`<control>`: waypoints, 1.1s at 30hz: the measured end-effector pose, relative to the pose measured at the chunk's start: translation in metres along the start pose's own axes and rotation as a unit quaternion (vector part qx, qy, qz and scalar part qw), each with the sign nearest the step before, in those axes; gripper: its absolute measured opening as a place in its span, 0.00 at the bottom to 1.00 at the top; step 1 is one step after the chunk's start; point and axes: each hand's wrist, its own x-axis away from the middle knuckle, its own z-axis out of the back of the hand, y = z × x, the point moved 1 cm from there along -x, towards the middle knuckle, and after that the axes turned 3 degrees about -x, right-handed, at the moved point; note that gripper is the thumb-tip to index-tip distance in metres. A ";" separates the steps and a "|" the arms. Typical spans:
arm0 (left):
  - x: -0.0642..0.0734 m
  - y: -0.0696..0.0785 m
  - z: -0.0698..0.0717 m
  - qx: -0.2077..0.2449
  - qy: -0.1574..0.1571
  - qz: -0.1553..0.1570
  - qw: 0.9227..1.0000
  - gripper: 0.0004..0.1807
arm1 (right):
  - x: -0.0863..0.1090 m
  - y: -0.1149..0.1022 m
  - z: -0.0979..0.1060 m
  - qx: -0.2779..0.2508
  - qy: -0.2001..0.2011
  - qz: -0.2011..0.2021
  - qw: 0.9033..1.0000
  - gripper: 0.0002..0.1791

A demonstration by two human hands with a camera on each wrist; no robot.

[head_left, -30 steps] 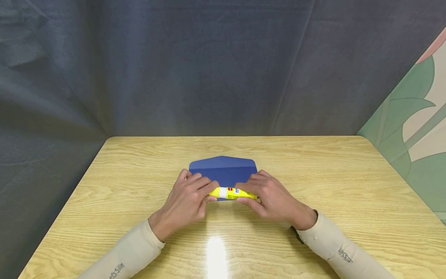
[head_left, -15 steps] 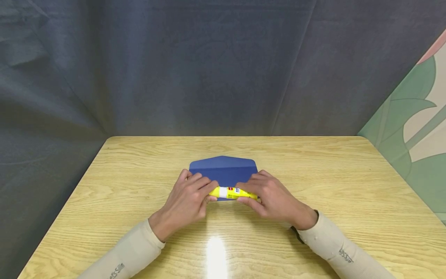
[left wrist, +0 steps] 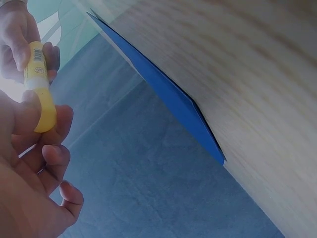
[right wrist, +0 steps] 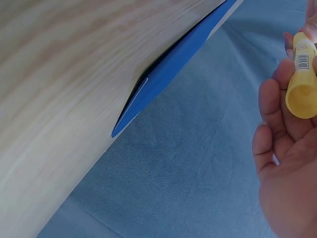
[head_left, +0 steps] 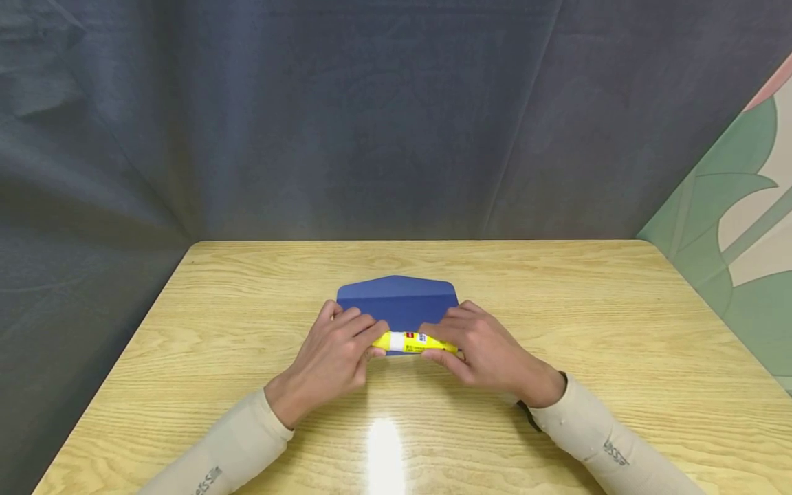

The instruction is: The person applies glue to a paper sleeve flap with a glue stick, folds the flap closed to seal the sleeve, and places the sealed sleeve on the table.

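A yellow glue stick (head_left: 411,342) with a white band is held level between both hands, above the near edge of a blue envelope (head_left: 396,309). The left hand (head_left: 337,350) pinches its yellow cap end between thumb and fingers. Around the labelled body curls the right hand (head_left: 482,347), thumb below. In the left wrist view the glue stick (left wrist: 38,84) is seen clear of the tabletop, the cap under the left thumb. The right wrist view shows the round hollow base of the glue stick (right wrist: 303,89). The envelope lies flat with its pointed flap unfolded away from the person.
A wood-grain table (head_left: 247,289) spreads under the arms, with a bright glare spot near the front. A dark grey curtain (head_left: 371,124) hangs behind and on the left. At the right is a wall covering (head_left: 736,227) with green leaf shapes.
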 end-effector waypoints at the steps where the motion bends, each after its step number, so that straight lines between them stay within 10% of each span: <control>1: 0.000 0.000 0.000 0.000 -0.002 0.001 1.000 0.14 | 0.000 0.000 0.000 0.001 -0.001 0.000 1.000 0.16; 33: -0.001 0.001 0.001 0.005 -0.014 0.017 1.000 0.11 | 0.001 0.001 0.001 0.009 0.000 -0.002 1.000 0.19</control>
